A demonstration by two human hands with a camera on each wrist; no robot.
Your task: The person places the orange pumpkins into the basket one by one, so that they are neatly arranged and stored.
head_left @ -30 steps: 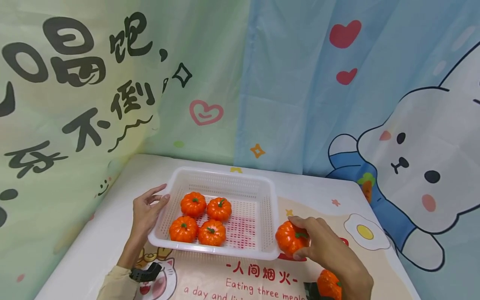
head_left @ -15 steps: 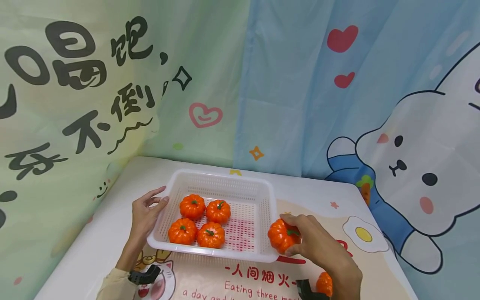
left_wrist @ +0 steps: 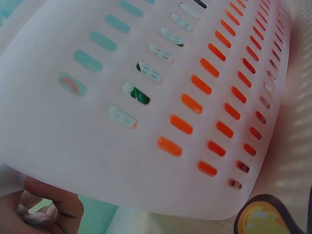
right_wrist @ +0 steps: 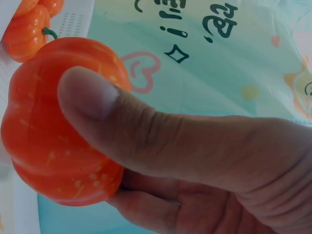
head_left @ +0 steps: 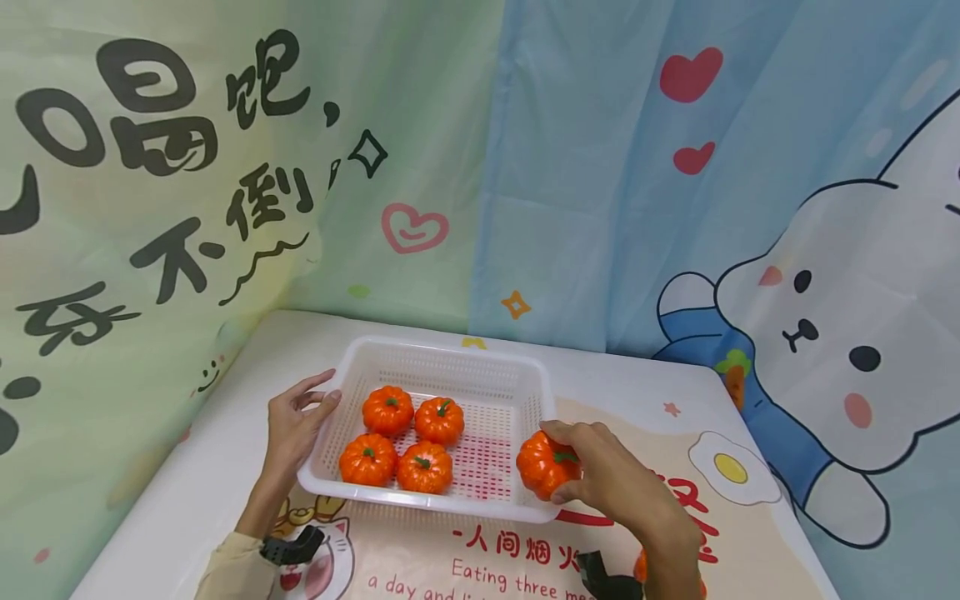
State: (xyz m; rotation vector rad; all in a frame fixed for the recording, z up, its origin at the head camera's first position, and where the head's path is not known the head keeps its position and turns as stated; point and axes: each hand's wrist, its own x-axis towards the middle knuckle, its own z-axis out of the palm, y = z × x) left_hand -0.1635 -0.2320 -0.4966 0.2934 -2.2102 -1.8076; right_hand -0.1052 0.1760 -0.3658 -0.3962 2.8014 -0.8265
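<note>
My right hand [head_left: 611, 475] grips a small orange toy pumpkin [head_left: 542, 468] with a green stem, thumb on one side and fingers on the other. That pumpkin overlaps the right rim of a white plastic basket [head_left: 442, 502] in the head view; the right wrist view shows the thumb [right_wrist: 92, 97] pressed on its ribbed skin. Several more orange pumpkins [head_left: 424, 467] sit in the basket's left half. At the basket's left rim, my left hand [head_left: 294, 425] holds the edge between thumb and fingers. Through the slotted wall [left_wrist: 97, 146], orange shows in the left wrist view.
Another orange pumpkin [head_left: 640, 567] lies on the table near the front right, mostly hidden behind the right wrist. The table bears a printed mat [head_left: 420, 550] with red lettering and a fried egg picture. A printed curtain [head_left: 555, 208] hangs along the back and left.
My right hand has carried the pumpkin leftward, from beside the basket to over its right rim. My left hand and the basket have stayed in place.
</note>
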